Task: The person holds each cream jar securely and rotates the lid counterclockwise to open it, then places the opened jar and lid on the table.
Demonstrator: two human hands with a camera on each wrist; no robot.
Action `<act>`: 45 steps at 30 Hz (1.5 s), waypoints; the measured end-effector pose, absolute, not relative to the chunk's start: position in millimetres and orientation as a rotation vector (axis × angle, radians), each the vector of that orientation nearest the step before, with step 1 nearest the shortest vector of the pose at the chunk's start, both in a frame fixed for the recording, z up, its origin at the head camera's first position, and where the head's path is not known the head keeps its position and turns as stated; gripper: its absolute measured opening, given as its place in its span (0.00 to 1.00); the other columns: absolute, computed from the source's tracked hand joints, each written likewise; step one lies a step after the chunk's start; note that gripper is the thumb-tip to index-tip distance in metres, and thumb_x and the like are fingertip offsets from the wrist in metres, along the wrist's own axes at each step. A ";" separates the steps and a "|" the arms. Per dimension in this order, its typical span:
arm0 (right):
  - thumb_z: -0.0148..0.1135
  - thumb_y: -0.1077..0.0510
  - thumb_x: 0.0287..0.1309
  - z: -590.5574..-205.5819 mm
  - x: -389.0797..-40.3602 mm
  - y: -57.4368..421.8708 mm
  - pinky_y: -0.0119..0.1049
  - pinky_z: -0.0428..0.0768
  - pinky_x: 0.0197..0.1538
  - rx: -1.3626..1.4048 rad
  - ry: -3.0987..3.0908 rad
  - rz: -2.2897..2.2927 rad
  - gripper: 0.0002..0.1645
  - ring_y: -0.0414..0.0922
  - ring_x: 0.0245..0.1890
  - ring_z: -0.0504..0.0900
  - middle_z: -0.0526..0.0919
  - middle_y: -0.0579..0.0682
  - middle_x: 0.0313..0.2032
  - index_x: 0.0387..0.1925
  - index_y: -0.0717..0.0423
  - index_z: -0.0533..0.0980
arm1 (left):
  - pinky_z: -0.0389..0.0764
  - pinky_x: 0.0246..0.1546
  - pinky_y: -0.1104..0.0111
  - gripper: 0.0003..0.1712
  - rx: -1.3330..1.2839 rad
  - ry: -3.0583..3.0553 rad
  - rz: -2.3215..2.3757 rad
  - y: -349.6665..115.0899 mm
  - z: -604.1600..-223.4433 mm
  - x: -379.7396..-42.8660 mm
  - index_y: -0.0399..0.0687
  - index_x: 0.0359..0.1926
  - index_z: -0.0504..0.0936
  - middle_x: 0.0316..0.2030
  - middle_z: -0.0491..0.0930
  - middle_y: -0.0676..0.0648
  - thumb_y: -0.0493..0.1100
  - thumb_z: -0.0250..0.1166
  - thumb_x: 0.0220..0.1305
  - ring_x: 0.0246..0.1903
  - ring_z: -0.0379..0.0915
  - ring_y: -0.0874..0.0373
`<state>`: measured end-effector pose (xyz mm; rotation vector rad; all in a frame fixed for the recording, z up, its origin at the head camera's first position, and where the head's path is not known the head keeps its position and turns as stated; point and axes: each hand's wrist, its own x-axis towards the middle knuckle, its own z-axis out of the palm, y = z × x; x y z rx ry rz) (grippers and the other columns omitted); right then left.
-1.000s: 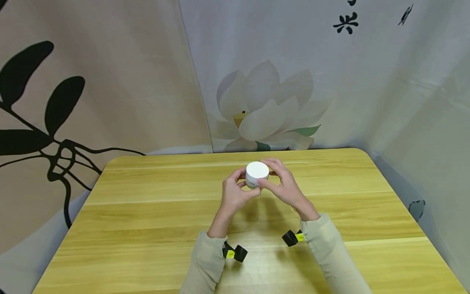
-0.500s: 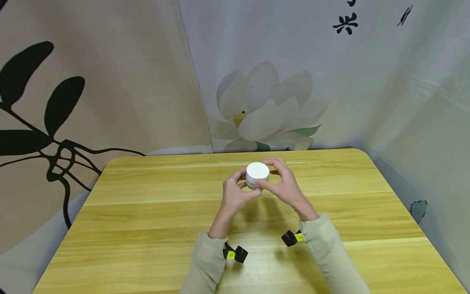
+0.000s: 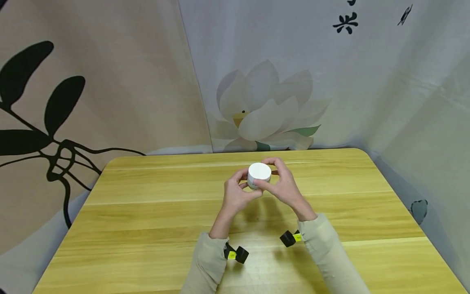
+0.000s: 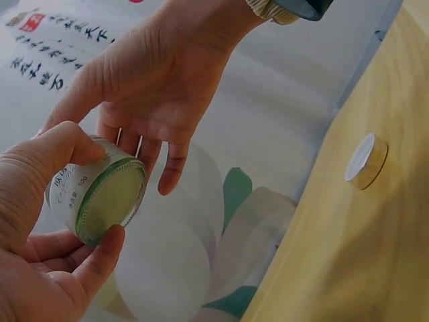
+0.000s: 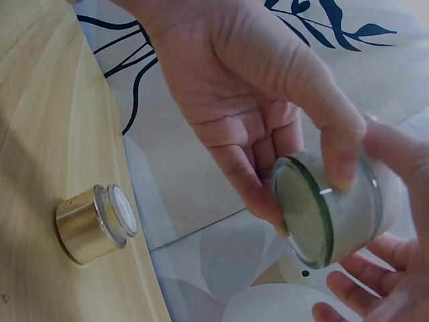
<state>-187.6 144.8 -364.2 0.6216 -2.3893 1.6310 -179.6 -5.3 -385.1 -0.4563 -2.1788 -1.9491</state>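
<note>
Both hands hold a small round cosmetic jar [image 3: 259, 171] with a white lid, raised over the table in the head view. My left hand [image 3: 236, 194] grips its body from the left. In the left wrist view, thumb and fingers pinch the jar [image 4: 110, 201], whose pale green glass base faces the camera beside a label reading 50g. My right hand [image 3: 285, 185] reaches round the lid end, thumb in front and index finger behind. At the right edge of the right wrist view, this hand [image 5: 402, 282] curls about the far end of the jar [image 5: 305, 211].
A wooden table [image 3: 147, 228] lies below, with a patterned cloth [image 3: 147, 81] behind it. The left wrist view shows a gold-sided lid [image 4: 367, 161] on the tabletop. A gold jar [image 5: 87, 225] with a glass neck stands on the table in the right wrist view.
The jar and my left hand have drifted slightly right. My right wrist has shifted a little left, with its thumb sliding left across the jar's front. Both hands keep hold.
</note>
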 end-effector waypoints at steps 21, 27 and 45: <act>0.67 0.67 0.48 -376.1 -194.8 150.8 0.50 0.67 0.52 0.622 -2.435 1.674 0.28 0.54 0.51 0.68 0.72 0.61 0.50 0.52 0.67 0.69 | 0.81 0.42 0.57 0.28 -0.468 -2.192 -1.962 -6.0 -384.4 -179.9 0.22 0.49 0.74 0.43 0.76 0.31 0.26 0.67 0.42 0.42 0.72 0.44; 0.64 0.70 0.50 -364.9 -186.9 147.8 0.50 0.70 0.50 0.664 -2.381 1.685 0.26 0.52 0.48 0.69 0.72 0.64 0.48 0.53 0.72 0.70 | 0.81 0.42 0.56 0.28 -0.475 -2.183 -1.960 -6.0 -384.9 -180.2 0.22 0.49 0.74 0.43 0.76 0.31 0.26 0.68 0.43 0.41 0.72 0.44; 0.63 0.74 0.49 -373.1 -192.7 149.1 0.38 0.70 0.52 0.626 -2.212 1.763 0.30 0.39 0.47 0.69 0.71 0.67 0.51 0.56 0.73 0.68 | 0.80 0.43 0.56 0.27 -0.464 -2.184 -1.959 -5.9 -390.1 -183.5 0.22 0.49 0.74 0.43 0.76 0.30 0.26 0.68 0.43 0.42 0.72 0.43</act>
